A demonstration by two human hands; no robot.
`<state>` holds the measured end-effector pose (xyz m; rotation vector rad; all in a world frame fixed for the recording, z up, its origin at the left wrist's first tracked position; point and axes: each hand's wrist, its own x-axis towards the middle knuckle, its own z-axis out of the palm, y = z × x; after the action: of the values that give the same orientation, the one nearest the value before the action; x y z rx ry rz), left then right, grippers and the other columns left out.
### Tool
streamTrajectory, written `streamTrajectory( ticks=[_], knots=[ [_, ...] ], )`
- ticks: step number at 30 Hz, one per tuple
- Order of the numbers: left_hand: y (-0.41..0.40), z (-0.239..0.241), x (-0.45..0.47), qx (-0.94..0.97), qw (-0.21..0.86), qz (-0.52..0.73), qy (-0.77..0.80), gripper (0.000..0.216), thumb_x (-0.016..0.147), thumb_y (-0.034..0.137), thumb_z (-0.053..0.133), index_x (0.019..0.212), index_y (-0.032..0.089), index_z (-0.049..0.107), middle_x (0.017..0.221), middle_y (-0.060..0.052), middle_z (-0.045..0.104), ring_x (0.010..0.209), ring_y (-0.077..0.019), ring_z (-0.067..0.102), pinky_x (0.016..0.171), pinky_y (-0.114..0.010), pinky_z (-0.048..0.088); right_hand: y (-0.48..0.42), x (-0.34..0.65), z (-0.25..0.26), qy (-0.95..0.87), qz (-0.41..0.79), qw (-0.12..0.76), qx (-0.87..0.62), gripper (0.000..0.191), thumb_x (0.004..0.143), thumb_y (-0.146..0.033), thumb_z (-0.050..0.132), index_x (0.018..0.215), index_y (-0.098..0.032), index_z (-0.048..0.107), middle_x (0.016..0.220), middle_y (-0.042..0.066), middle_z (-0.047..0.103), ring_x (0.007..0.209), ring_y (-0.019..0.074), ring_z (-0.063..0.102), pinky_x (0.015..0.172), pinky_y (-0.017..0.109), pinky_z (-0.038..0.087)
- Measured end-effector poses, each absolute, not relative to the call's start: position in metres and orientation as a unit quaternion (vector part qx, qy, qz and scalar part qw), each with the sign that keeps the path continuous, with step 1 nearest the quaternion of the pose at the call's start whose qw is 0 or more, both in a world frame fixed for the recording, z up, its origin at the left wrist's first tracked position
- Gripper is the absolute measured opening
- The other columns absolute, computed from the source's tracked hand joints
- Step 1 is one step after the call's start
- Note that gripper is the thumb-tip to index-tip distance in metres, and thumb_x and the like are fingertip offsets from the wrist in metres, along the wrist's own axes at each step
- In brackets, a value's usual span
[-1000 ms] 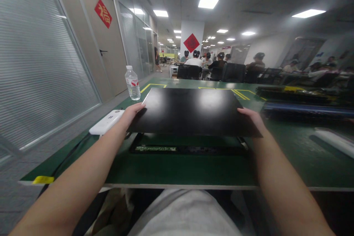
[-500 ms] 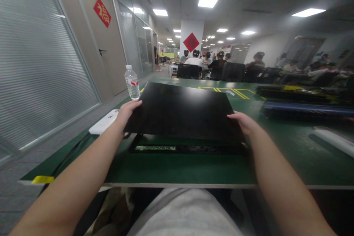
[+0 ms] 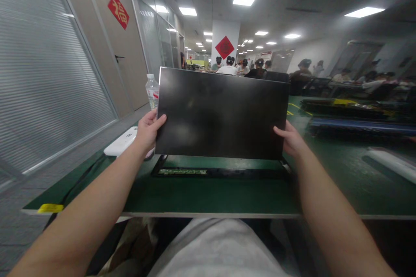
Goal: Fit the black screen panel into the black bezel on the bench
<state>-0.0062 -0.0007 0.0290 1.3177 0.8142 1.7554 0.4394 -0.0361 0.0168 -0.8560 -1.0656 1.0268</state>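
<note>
A flat black display panel is held up in front of me, its glossy face tilted toward me and close to upright. My left hand grips its left edge, thumb on the front and fingers behind. On the right edge, my right hand holds it the same way. Below the panel a thin black frame lies on the green table, with a strip of green circuit board at its near left side. The panel hides what lies behind it.
Left of the panel stand a water bottle and a white device with a black cable. Dark and blue long parts and a white bar lie to the right. Several people sit at desks beyond.
Both hands have tipped the panel up from a flatter slant to nearly upright. Its top edge has risen and now covers part of the background and bottle.
</note>
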Motion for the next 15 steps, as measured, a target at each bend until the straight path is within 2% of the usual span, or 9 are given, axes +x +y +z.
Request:
streamTrajectory(
  ticks=[4, 10, 15],
  knots=[
    [0.000, 0.025, -0.003, 0.522, 0.396, 0.686, 0.317, 0.045, 0.062, 0.035, 0.088, 0.100, 0.020, 0.069, 0.094, -0.005, 0.079, 0.094, -0.0283, 0.074, 0.084, -0.038, 0.060, -0.031, 0.444, 0.012, -0.458, 0.462, 0.638, -0.411, 0.050, 0.064, -0.018, 0.082, 0.110, -0.031, 0.067, 0.103, 0.001, 0.079, 0.106, 0.0300, 0.072, 0.095, 0.046, 0.058],
    [0.006, 0.009, 0.003, 0.503, 0.466, 0.614, 0.391, 0.043, 0.060, 0.033, 0.086, 0.095, 0.020, 0.063, 0.083, -0.003, 0.076, 0.081, -0.0265, 0.074, 0.070, -0.035, 0.059, -0.024, 0.450, 0.005, -0.361, 0.530, 0.556, -0.530, 0.040, 0.069, -0.011, 0.068, 0.105, -0.028, 0.066, 0.084, 0.004, 0.077, 0.080, 0.0284, 0.075, 0.081, 0.047, 0.062],
    [0.014, -0.006, 0.004, 0.497, 0.477, 0.570, 0.449, 0.044, 0.059, 0.033, 0.086, 0.093, 0.019, 0.061, 0.081, -0.002, 0.074, 0.076, -0.0234, 0.073, 0.065, -0.031, 0.058, -0.023, 0.448, 0.001, -0.332, 0.542, 0.523, -0.568, 0.046, 0.071, -0.010, 0.062, 0.114, -0.027, 0.065, 0.080, 0.005, 0.076, 0.071, 0.0268, 0.073, 0.076, 0.045, 0.061]
  ],
)
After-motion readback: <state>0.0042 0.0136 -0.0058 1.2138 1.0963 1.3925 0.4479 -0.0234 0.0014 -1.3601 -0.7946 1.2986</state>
